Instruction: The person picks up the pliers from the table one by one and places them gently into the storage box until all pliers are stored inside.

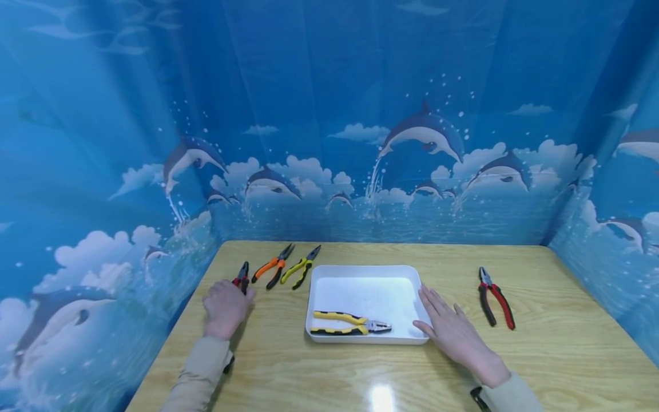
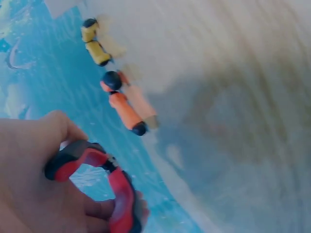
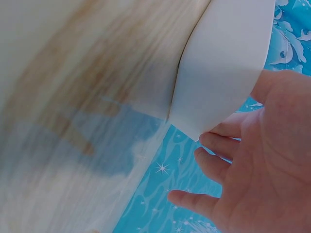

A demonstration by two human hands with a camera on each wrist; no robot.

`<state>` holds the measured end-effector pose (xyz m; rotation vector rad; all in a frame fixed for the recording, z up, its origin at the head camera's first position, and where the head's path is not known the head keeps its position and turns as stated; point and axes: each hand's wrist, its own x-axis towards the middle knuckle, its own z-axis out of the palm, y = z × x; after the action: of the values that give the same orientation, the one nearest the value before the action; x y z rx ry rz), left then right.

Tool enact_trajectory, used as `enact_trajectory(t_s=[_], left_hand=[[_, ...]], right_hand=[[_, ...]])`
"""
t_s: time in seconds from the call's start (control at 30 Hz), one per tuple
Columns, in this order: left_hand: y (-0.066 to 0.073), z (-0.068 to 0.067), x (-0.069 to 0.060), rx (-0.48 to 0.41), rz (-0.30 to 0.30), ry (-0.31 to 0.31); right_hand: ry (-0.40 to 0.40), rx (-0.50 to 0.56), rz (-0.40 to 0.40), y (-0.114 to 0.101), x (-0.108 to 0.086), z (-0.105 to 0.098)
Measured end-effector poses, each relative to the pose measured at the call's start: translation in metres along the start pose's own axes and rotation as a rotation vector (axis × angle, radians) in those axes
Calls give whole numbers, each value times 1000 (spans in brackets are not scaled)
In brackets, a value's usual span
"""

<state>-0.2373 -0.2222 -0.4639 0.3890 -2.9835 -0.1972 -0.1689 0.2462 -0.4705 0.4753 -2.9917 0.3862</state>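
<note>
At the left of the table, my left hand (image 1: 228, 308) grips a pair of red and black pliers (image 1: 244, 271) by its handles. The left wrist view shows those handles (image 2: 121, 194) spread between thumb and fingers. My right hand (image 1: 458, 337) has its fingers extended and touches the right side of a white tray (image 1: 370, 294). In the right wrist view, its fingertips lie against the tray's outer wall (image 3: 218, 68). Inside the tray, along the near side, lie yellow and black combination pliers (image 1: 355, 325), jaws pointing right.
Orange and black long-nose pliers (image 1: 274, 266) and yellow-green and black long-nose pliers (image 1: 301, 267) lie left of the tray, near the back. Another red and black pair of pliers (image 1: 495, 297) lies on the wooden table (image 1: 288, 372) at the right. A dolphin-print curtain (image 1: 329, 114) surrounds the table.
</note>
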Motion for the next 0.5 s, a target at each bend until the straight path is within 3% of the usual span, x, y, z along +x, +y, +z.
enact_trajectory(t_s=[0.27, 0.37, 0.5], left_hand=[[18, -12, -12, 18, 182, 268], [27, -14, -16, 11, 226, 293], [35, -14, -19, -24, 248, 262]], right_hand=[[5, -10, 0, 0, 0, 1], [4, -10, -1, 0, 0, 1], [1, -7, -2, 0, 0, 1]])
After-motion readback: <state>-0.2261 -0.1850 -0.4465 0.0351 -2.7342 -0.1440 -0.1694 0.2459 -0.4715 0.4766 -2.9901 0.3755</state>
